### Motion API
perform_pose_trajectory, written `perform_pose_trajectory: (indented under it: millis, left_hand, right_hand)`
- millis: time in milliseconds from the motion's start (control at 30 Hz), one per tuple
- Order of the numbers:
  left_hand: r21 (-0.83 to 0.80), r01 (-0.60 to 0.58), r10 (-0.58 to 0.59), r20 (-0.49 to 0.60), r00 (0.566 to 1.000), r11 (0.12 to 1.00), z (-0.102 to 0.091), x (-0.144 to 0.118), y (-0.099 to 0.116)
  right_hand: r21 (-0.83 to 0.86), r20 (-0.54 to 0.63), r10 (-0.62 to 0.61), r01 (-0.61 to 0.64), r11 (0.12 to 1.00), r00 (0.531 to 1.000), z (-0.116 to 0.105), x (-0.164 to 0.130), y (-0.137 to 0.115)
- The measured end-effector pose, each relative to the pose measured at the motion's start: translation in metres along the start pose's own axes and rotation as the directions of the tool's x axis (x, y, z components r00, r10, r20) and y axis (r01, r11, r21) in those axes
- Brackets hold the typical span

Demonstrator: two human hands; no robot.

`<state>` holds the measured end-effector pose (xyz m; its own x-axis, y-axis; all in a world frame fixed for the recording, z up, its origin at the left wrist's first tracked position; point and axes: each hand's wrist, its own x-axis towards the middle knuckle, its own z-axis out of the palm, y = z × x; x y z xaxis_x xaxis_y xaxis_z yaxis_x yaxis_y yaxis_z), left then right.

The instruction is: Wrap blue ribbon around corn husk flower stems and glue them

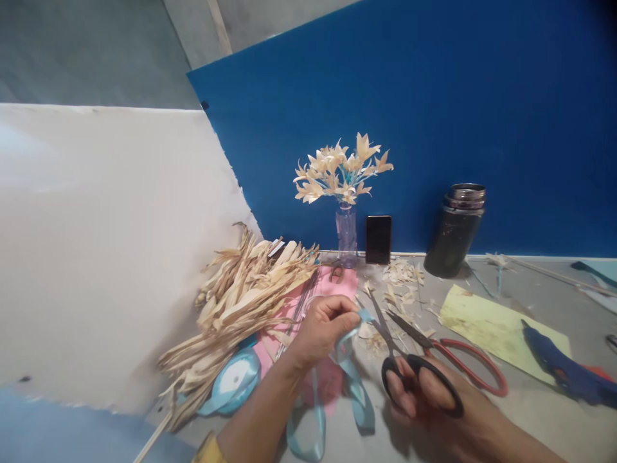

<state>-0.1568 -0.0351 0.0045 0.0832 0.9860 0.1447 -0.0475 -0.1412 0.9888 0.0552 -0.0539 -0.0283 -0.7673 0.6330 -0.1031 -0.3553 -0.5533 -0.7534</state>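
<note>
Pinched between thumb and fingers of my left hand point(324, 325) is a light blue ribbon point(355, 379), held close at its upper end, near the middle of the table point(544, 418). From this pinch the ribbon hangs down toward me in loose loops, over a pink sheet point(332, 379). My right hand point(434, 395) grips the black-handled scissors point(402, 350), fingers through the black loops. Their blades are a little apart and point up and left, and the tips are just beside the ribbon end that I hold, on its right side. I cannot tell if a blade touches the ribbon.

Just behind them lies a second pair, the red-handled scissors point(457, 360), flat on the table. Left of my left hand is a pile of dried husk strips point(241, 302), and below it a ribbon spool point(234, 382). Farther back, against the blue board point(434, 109), stand a small vase point(346, 231) with pale husk flowers point(340, 170), a dark phone point(378, 239) and a dark flask point(456, 228). At the right lie a yellow-green paper point(486, 325) and a blue glue gun point(563, 370).
</note>
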Motion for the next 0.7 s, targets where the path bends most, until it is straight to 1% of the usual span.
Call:
perform_pose_trajectory:
  millis: [67,233,333,400,433,533,600,700]
  left_hand:
    - [-0.013,0.013,-0.013,-0.017,1.0,1.0,0.002,-0.001,-0.001]
    - [0.02,0.045,-0.046,0.057,0.997,0.999,0.014,-0.003,-0.005]
    - [0.103,-0.009,0.005,0.047,0.999,0.995,0.015,-0.003,-0.001]
    - [0.154,-0.043,0.039,0.028,0.999,0.987,0.012,-0.002,0.003]
    - [0.153,-0.043,0.039,0.025,0.999,0.987,0.011,-0.002,0.004]
    - [0.076,0.004,-0.005,0.019,1.0,0.997,0.01,-0.001,0.002]
    - [0.004,0.041,-0.041,-0.004,0.999,0.999,0.008,0.0,-0.001]
    - [-0.052,0.069,-0.071,-0.04,0.997,0.996,0.007,-0.001,-0.004]
  right_hand:
    - [0.031,-0.005,-0.011,0.011,0.999,1.0,-0.002,0.0,0.003]
    - [0.001,-0.037,-0.054,0.054,0.999,0.998,0.001,0.007,0.008]
    - [0.07,-0.067,-0.071,0.076,0.995,0.995,0.002,0.009,0.006]
    - [0.125,-0.056,-0.049,0.056,0.991,0.997,-0.001,0.008,0.005]
    - [0.142,-0.04,-0.039,0.044,0.989,0.998,-0.002,0.007,0.005]
    - [0.14,0.013,-0.036,0.033,0.99,0.999,-0.009,0.004,0.009]
    - [0.098,0.035,-0.051,0.048,0.994,0.998,-0.011,0.002,0.015]
    - [0.001,0.019,-0.073,0.073,0.997,0.997,-0.009,0.001,0.021]
